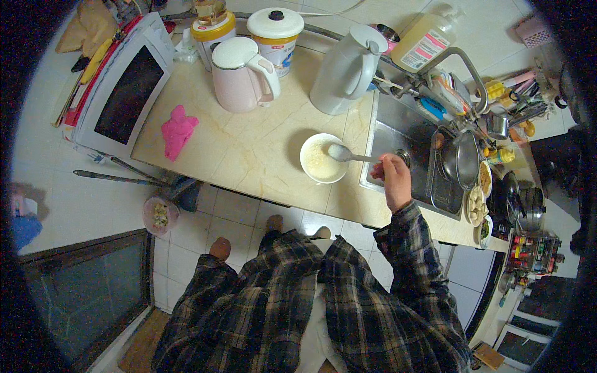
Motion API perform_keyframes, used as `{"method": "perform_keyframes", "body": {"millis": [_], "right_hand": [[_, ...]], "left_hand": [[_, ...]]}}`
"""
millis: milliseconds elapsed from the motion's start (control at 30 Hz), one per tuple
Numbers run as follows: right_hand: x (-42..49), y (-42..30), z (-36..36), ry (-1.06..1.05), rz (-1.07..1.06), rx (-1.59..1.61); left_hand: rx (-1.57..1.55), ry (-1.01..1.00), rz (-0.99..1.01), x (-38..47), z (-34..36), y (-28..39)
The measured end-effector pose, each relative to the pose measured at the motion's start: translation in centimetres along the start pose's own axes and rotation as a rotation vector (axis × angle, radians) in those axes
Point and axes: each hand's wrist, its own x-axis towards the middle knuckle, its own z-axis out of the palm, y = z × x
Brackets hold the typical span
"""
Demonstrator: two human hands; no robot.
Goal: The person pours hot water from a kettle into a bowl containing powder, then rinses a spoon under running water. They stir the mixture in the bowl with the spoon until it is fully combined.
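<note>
A white bowl (322, 170) with a pale yellow, grainy liquid stands on the marbled countertop (261, 158), close to the sink. My right hand (395, 179) grips the handle of a spoon (340, 152), whose head is over the bowl, at the liquid's surface. Whether it dips in, I cannot tell. My left hand (220, 249) hangs low beside my body, above the floor, partly covered by the plaid sleeve; its fingers cannot be made out. Left of the bowl lies a crumpled pink cloth (178, 133).
Behind the bowl stand a pink electric kettle (235, 84), a grey jug (338, 74) and lidded tubs (277, 44). A microwave (126, 88) is at the left. The steel sink (387, 126) lies right, with a metal basin (466, 158) and filled plates (476, 205) beyond.
</note>
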Motion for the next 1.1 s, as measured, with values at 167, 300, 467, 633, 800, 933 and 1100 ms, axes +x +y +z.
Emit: {"method": "perform_keyframes", "body": {"millis": [167,300,467,633,800,933,1100], "right_hand": [[0.2,1.4,0.5,-0.006,0.077,-0.053],[0.1,1.7,-0.4,-0.004,0.073,-0.083],[-0.3,1.1,-1.9,0.041,0.015,-0.136],[-0.9,0.5,-2.0,0.045,-0.061,-0.201],[-3.0,0.3,-0.4,-0.112,-0.437,-0.571],[-4.3,1.4,0.6,-0.284,-0.818,-0.946],[-4.9,3.4,1.1,-0.415,-0.742,-0.931]], "left_hand": [[0.241,-0.27,0.019,0.4,-2.4,1.3],[0.33,-0.146,0.091,-0.1,-3.7,2.1],[0.282,-0.109,0.082,-0.3,-3.3,2.1],[0.212,-0.116,0.092,0.1,-2.9,1.5],[0.107,-0.14,-0.007,0.6,-1.5,0.9],[-0.108,-0.095,-0.236,0.7,0.7,0.2],[-0.118,-0.027,-0.125,0.1,1.7,-0.9]]}}
